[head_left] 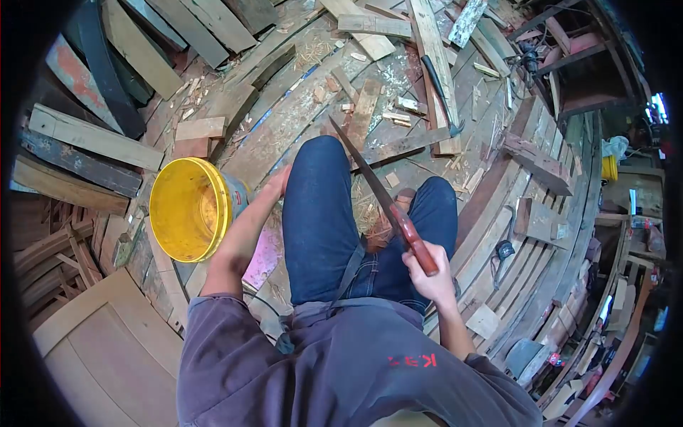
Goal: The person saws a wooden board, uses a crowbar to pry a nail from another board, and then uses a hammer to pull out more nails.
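My right hand (434, 277) is closed round the reddish-brown wooden handle of a long-bladed tool (373, 179). Its dark, narrow blade tapers to a point up and to the left, passing above the gap between my knees. Whether the edge has teeth I cannot make out. My left hand (283, 179) is down beside my left knee, its fingers hidden behind the leg. Close to that forearm stands a yellow-lined bucket (186, 210), tilted in view, with a stained inside. A hammer (440, 96) with a dark handle lies on boards beyond my knees.
Loose boards (366, 110), offcuts and shavings cover the floor ahead. Planks (96, 135) lean and pile up at the left, above a panelled wooden door (114, 349). On slatted timber at the right lie a tape measure (504, 249) and wooden blocks (542, 222).
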The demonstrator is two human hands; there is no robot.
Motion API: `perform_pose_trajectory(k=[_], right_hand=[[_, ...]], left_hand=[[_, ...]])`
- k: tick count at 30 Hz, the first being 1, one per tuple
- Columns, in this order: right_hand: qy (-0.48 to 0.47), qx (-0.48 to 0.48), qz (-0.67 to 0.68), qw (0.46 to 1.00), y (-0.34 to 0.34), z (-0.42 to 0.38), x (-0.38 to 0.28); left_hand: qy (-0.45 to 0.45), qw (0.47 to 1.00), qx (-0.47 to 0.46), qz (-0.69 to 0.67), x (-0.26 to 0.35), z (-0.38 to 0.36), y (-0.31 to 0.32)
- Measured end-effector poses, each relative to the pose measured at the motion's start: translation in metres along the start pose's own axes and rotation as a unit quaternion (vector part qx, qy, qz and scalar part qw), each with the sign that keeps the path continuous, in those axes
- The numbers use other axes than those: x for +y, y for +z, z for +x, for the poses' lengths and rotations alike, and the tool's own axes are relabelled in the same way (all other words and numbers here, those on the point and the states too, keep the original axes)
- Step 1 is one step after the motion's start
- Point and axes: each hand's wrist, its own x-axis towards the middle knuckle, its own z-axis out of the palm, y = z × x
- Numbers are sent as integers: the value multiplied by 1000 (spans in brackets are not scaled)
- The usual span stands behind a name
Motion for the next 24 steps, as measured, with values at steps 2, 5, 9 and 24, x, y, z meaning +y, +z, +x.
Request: perform_pose_trajectory(k=[2,5,9,24], right_hand=[[-24,6,-32,999,13,19,17],[-16,9,-18,1000,26,36,13],[11,-24,-28,999,-3,8,-12],[-7,-10,-25,1000,7,19,3]], left_hand=[[4,999,-34,11,19,-3,-11],[4,999,5,-44,4,3,-2],[-17,998,-6,-62,-11,5,5],[-1,999,24,-36,-7,8,4]])
